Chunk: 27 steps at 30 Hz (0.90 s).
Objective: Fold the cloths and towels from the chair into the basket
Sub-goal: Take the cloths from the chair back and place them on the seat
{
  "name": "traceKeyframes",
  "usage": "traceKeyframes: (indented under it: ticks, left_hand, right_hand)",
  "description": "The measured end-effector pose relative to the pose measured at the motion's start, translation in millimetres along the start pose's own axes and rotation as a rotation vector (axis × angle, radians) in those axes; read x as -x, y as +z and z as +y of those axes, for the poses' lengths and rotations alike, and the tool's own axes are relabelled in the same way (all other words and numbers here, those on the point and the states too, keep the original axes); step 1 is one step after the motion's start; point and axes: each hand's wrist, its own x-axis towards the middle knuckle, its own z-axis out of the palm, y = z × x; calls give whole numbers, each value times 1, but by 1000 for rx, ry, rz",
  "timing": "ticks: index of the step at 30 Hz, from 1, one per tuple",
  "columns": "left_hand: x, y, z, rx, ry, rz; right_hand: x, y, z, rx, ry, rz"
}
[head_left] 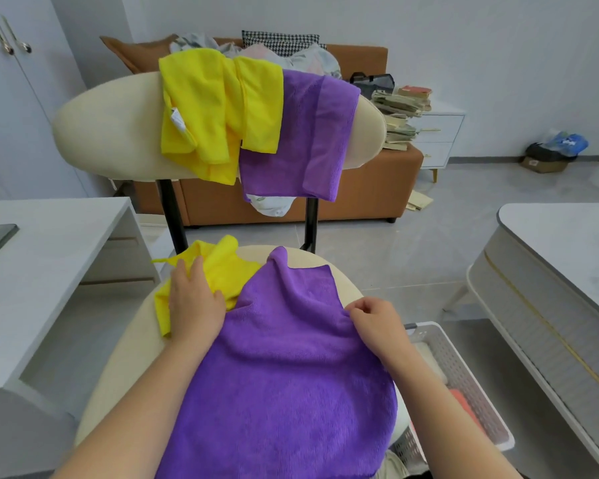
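**Purple cloth on seat: limp and light, take it by the edges**

Purple cloth [291, 368] is lying spread over the chair seat [128, 354], with its near end hanging toward the person. Right hand [374, 323] is pinching its right edge, fingers curled onto the fabric. Left hand [194, 305] is lying flat with fingers straight, pressing on the yellow cloth [222, 271] just beside the purple one's left edge and gripping nothing.

Handling, my read: it's looking like microfibre, so light, limp and a bit grippy. It'll be sagging and bunching if grabbed mid-panel. Better to be taking it at the corners or along an edge, one hand per side.

Counts:
- Purple: two, this one plus the hanging purple cloth [301, 140] on the backrest [111, 126].
- Yellow: one on the seat. The hanging yellow cloths [215, 108] are looking like two overlapped; can't confirm.
- One white patterned piece [274, 205] is peeking out under the hanging purple.
- One basket [464, 368] is sitting on the floor right of the chair, with something pink and something white inside.
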Motion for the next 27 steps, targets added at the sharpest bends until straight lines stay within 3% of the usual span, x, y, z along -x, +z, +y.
traceKeyframes:
  ticks: [3, 9, 11, 14, 17, 22, 27]
  left_hand:
    - [20, -10, 7, -117, 147, 134]
    - [45, -39, 1, -215, -182, -429]
    - [53, -44, 2, -2, -267, -549]
    - [64, -56, 7, 668, -429, -690]
    - [63, -64, 7, 1121, -438, -597]
    - [62, -74, 12, 1432, -431, -469]
    - [57, -85, 21, 1579, -514, -545]
  right_hand:
    - [1, -3, -4, -20, -35, -25]
    - [7, -9, -12, -263, -36, -12]
    - [11, -11, -11, -323, -34, -12]
    - [14, -16, -9, -409, 3, -25]
    - [16, -23, -11, -553, 9, 1]
    - [16, -35, -14, -806, -19, 26]
    - [16, -37, -24, -890, 56, -96]
